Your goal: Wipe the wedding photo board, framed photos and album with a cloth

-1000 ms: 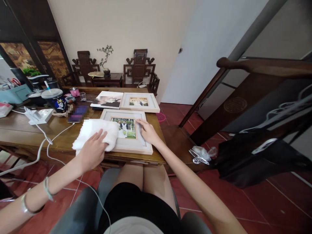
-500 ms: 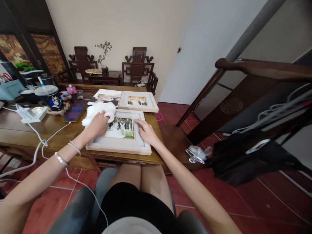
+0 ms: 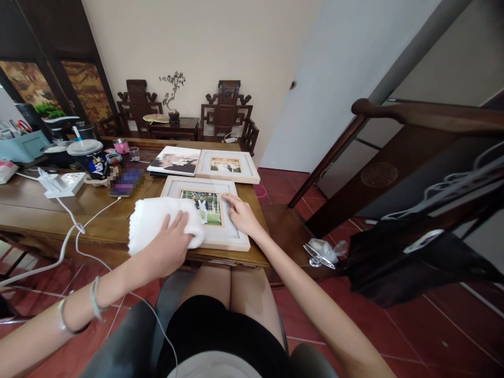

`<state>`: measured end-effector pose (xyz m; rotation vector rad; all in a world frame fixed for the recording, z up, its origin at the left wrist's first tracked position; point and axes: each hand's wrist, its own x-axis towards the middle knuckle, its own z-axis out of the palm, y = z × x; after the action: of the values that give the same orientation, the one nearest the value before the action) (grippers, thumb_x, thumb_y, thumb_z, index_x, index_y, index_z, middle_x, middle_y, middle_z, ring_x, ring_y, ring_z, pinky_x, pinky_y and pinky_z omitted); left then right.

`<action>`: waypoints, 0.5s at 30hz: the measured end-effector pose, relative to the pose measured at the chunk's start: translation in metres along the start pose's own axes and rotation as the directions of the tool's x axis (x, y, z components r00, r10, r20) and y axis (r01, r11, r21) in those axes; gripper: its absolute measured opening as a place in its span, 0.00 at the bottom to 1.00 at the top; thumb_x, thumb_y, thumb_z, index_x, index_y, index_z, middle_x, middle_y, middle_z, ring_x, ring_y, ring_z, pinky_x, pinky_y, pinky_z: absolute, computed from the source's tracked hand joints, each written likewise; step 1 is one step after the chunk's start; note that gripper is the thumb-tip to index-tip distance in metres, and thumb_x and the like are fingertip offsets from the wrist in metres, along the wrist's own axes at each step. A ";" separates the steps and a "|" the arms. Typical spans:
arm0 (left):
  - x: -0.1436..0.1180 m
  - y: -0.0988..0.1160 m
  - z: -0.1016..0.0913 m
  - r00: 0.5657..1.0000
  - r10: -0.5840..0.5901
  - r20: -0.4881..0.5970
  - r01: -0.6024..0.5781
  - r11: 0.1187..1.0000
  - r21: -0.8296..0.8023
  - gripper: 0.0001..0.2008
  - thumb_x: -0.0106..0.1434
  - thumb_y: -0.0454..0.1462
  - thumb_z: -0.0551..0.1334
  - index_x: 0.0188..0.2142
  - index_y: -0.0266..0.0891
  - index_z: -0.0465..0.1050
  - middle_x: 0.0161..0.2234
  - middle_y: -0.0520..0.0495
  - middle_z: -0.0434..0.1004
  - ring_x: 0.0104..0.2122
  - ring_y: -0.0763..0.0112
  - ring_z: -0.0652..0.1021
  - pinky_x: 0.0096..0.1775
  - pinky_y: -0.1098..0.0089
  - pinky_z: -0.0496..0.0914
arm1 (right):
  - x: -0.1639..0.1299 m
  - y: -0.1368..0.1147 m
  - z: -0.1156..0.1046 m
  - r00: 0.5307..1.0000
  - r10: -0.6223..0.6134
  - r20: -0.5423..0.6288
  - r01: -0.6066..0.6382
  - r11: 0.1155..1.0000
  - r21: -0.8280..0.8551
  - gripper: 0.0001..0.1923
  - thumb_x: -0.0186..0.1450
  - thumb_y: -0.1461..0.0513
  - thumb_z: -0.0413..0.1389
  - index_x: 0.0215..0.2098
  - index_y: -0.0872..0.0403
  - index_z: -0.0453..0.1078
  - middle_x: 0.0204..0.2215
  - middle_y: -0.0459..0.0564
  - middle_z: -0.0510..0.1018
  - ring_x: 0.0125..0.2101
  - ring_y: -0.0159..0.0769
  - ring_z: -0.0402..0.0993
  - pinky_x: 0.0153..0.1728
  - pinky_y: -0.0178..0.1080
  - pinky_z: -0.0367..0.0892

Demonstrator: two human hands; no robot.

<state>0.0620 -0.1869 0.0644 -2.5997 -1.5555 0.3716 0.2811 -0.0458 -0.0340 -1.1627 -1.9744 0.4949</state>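
Note:
A light wooden picture frame with a photo lies flat at the near edge of the wooden table. My left hand presses a white cloth onto the frame's near left part, covering that side of the photo. My right hand rests flat on the frame's right border, fingers spread, holding nothing. A second framed photo and a frameless photo print lie just behind the near frame.
To the left on the table sit a phone on a white cable, a power strip and a lidded cup. A dark wooden chair with a black garment stands at right. Carved chairs line the far wall.
My left hand has swept the cloth from the frame's far left corner back toward me, to the near left part. My right hand has stayed on the right border.

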 end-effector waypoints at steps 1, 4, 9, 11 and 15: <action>0.009 0.005 -0.004 0.999 0.029 0.012 -0.029 0.999 -0.034 0.20 0.62 0.26 0.51 0.51 0.29 0.71 0.66 0.27 0.52 0.66 0.43 0.53 0.62 0.46 0.55 | 0.000 0.000 0.000 1.000 0.005 -0.004 -0.005 1.000 0.002 0.32 0.56 0.75 0.47 0.56 0.56 0.71 0.58 0.55 0.71 0.61 0.44 0.64 0.65 0.50 0.53; 0.034 0.028 -0.018 0.990 0.140 0.034 -0.135 0.983 -0.125 0.21 0.62 0.27 0.52 0.53 0.30 0.70 0.68 0.27 0.47 0.67 0.41 0.49 0.61 0.43 0.54 | 0.000 0.001 0.000 1.000 0.017 -0.012 -0.017 0.999 0.027 0.32 0.55 0.75 0.47 0.55 0.54 0.71 0.58 0.53 0.72 0.60 0.43 0.64 0.64 0.50 0.54; 0.047 0.057 -0.033 0.977 0.188 0.103 -0.175 0.977 -0.120 0.21 0.62 0.28 0.53 0.55 0.26 0.68 0.67 0.23 0.43 0.66 0.37 0.48 0.60 0.37 0.52 | 0.000 0.000 -0.001 1.000 0.014 -0.006 -0.014 1.000 0.014 0.32 0.55 0.75 0.46 0.56 0.57 0.71 0.58 0.55 0.71 0.60 0.42 0.65 0.64 0.47 0.54; 0.043 0.054 -0.032 0.979 0.171 0.115 -0.157 0.980 -0.121 0.20 0.62 0.28 0.53 0.53 0.25 0.69 0.67 0.22 0.43 0.66 0.36 0.49 0.59 0.36 0.53 | -0.001 -0.002 -0.001 1.000 0.007 -0.005 -0.007 1.000 0.003 0.32 0.55 0.75 0.46 0.56 0.56 0.70 0.58 0.53 0.71 0.61 0.41 0.64 0.65 0.47 0.53; 0.025 0.025 -0.020 0.985 0.123 0.119 -0.112 0.989 -0.095 0.18 0.62 0.26 0.51 0.50 0.27 0.71 0.67 0.24 0.45 0.66 0.39 0.49 0.60 0.39 0.55 | -0.002 -0.005 -0.002 1.000 0.009 0.012 -0.008 1.000 -0.029 0.33 0.55 0.75 0.46 0.58 0.57 0.69 0.59 0.55 0.70 0.61 0.42 0.63 0.65 0.48 0.53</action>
<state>0.1001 -0.1757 0.0745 -2.7949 -1.4897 0.4957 0.2808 -0.0500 -0.0305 -1.1890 -1.9934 0.4801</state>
